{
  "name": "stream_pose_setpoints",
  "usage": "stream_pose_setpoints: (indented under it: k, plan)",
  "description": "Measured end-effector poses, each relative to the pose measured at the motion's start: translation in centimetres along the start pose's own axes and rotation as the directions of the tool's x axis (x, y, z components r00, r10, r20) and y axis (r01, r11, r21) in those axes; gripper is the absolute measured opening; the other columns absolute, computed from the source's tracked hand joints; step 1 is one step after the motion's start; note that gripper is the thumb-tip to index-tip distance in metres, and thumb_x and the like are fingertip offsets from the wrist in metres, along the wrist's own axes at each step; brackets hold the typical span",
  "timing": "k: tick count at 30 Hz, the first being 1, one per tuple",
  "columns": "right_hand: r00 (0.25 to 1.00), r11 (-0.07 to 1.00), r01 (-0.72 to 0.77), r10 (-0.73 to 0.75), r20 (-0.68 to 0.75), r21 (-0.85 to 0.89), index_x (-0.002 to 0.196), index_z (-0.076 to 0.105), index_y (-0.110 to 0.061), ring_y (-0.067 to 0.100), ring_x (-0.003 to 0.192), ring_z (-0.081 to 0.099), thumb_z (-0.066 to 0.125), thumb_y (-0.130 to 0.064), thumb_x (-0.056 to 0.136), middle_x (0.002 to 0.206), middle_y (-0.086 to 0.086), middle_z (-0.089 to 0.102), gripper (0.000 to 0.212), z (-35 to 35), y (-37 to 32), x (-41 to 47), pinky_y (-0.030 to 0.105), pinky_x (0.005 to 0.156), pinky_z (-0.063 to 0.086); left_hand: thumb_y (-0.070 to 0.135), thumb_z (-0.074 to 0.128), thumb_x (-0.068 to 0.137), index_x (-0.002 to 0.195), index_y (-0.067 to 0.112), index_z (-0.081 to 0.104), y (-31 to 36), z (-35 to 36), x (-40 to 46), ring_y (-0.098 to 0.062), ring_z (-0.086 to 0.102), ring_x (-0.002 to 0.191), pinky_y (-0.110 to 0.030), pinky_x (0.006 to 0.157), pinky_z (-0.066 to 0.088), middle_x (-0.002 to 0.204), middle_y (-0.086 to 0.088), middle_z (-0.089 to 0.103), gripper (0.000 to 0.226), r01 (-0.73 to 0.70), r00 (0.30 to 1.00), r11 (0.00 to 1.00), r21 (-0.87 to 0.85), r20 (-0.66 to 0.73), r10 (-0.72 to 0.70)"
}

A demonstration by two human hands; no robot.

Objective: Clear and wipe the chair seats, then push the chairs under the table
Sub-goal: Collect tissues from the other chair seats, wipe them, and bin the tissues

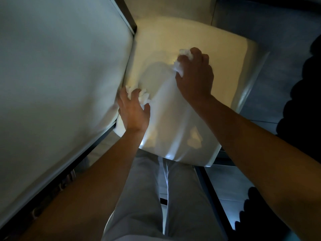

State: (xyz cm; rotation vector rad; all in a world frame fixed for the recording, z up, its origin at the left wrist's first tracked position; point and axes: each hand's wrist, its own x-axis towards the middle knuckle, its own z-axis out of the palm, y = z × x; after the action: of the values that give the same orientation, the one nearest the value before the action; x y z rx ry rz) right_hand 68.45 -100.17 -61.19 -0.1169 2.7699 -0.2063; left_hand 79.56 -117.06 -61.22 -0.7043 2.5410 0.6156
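Observation:
A glossy white chair seat fills the middle of the head view, right beside the white table on the left. My left hand presses a crumpled white tissue onto the seat's left edge, close to the table. My right hand holds a second crumpled white tissue against the seat further back and to the right. Both tissues are partly hidden under the fingers.
The table's dark metal frame runs diagonally along the seat's left side. Grey tiled floor lies to the right, with a dark scalloped object at the right border. My legs in light trousers stand just before the seat's front edge.

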Motion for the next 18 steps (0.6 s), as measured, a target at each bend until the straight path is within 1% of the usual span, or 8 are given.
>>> stream_pose_setpoints:
  k: [3, 5, 7, 9, 11, 13, 15, 18]
  plan:
    - [1.0, 1.0, 0.012, -0.012, -0.004, -0.012, 0.133, 0.059, -0.022, 0.035, 0.124, 0.05, 0.062, -0.033, 0.093, 0.145, 0.01, 0.05, 0.042, 0.3, 0.3, -0.3, 0.048, 0.092, 0.051, 0.015, 0.073, 0.092, 0.144, 0.018, 0.053, -0.2, 0.1, 0.3, -0.036, 0.023, 0.152, -0.053, 0.116, 0.039, 0.165, -0.014, 0.024, 0.055, -0.034, 0.999, 0.999, 0.008, 0.034, 0.033]
    - [1.0, 1.0, 0.01, -0.01, 0.009, -0.021, 0.133, 0.059, -0.024, 0.035, 0.124, 0.05, 0.062, -0.035, 0.093, 0.144, 0.009, 0.05, 0.041, 0.4, 0.4, -0.5, 0.048, 0.092, 0.049, 0.01, 0.07, 0.093, 0.145, 0.018, 0.054, 0.0, 0.0, 0.4, -0.035, 0.026, 0.151, -0.052, 0.116, 0.039, 0.163, -0.014, 0.028, 0.055, -0.039, 0.998, 0.999, -0.009, 0.042, 0.039]
    - [1.0, 1.0, -0.003, 0.003, 0.015, -0.028, 0.131, 0.06, -0.025, 0.035, 0.124, 0.05, 0.063, -0.034, 0.093, 0.142, 0.009, 0.051, 0.039, 0.5, 0.3, -0.7, 0.048, 0.091, 0.05, 0.006, 0.069, 0.092, 0.14, 0.017, 0.059, 0.2, -0.2, 0.6, -0.036, 0.033, 0.147, -0.05, 0.113, 0.041, 0.155, -0.016, 0.038, 0.05, -0.038, 0.999, 0.999, -0.007, 0.025, 0.038]
    - [1.0, 1.0, -0.021, 0.021, 0.017, -0.008, 0.129, 0.061, -0.024, 0.035, 0.122, 0.051, 0.062, -0.032, 0.093, 0.139, 0.009, 0.052, 0.036, 0.3, 0.2, -0.9, 0.048, 0.089, 0.05, 0.002, 0.067, 0.09, 0.134, 0.016, 0.064, 0.2, -0.5, 0.8, -0.038, 0.037, 0.142, -0.046, 0.112, 0.041, 0.149, -0.018, 0.044, 0.046, -0.039, 0.999, 0.999, 0.009, 0.005, 0.039]
    - [0.999, 0.999, -0.032, 0.032, 0.027, 0.022, 0.127, 0.063, -0.023, 0.035, 0.121, 0.051, 0.062, -0.029, 0.093, 0.135, 0.01, 0.053, 0.034, 0.0, 0.1, -1.1, 0.049, 0.087, 0.052, 0.0, 0.065, 0.09, 0.132, 0.014, 0.066, 0.0, -0.8, 0.9, -0.039, 0.04, 0.138, -0.044, 0.112, 0.039, 0.147, -0.019, 0.046, 0.044, -0.036, 0.999, 0.999, 0.009, -0.002, 0.036]
    - [0.999, 0.999, -0.031, 0.03, 0.035, 0.035, 0.126, 0.063, -0.021, 0.035, 0.12, 0.052, 0.064, -0.027, 0.092, 0.133, 0.012, 0.054, 0.034, -0.2, 0.2, -1.6, 0.049, 0.086, 0.053, -0.003, 0.066, 0.089, 0.129, 0.012, 0.068, 0.0, -1.0, 0.8, -0.039, 0.042, 0.136, -0.045, 0.112, 0.041, 0.144, -0.02, 0.048, 0.043, -0.036, 0.999, 0.999, -0.009, -0.007, 0.036]
    - [0.999, 0.997, -0.039, 0.037, 0.024, 0.064, 0.122, 0.065, -0.019, 0.035, 0.119, 0.053, 0.065, -0.024, 0.091, 0.132, 0.012, 0.055, 0.031, -0.4, 0.3, -2.4, 0.048, 0.085, 0.054, -0.008, 0.066, 0.085, 0.123, 0.01, 0.07, 0.1, -1.2, 0.5, -0.04, 0.044, 0.132, -0.045, 0.107, 0.045, 0.139, -0.021, 0.05, 0.042, -0.044, 0.999, 0.998, -0.049, -0.035, 0.042]
    - [0.996, 0.985, -0.092, 0.091, 0.012, 0.147, 0.119, 0.067, -0.019, 0.033, 0.12, 0.053, 0.067, -0.021, 0.092, 0.134, 0.01, 0.056, 0.028, -0.6, 0.5, -3.6, 0.044, 0.084, 0.055, -0.014, 0.065, 0.081, 0.117, 0.007, 0.072, 0.4, -1.6, -0.1, -0.042, 0.048, 0.129, -0.042, 0.102, 0.049, 0.134, -0.024, 0.053, 0.042, -0.083, 0.993, 0.991, -0.109, -0.095, 0.073]
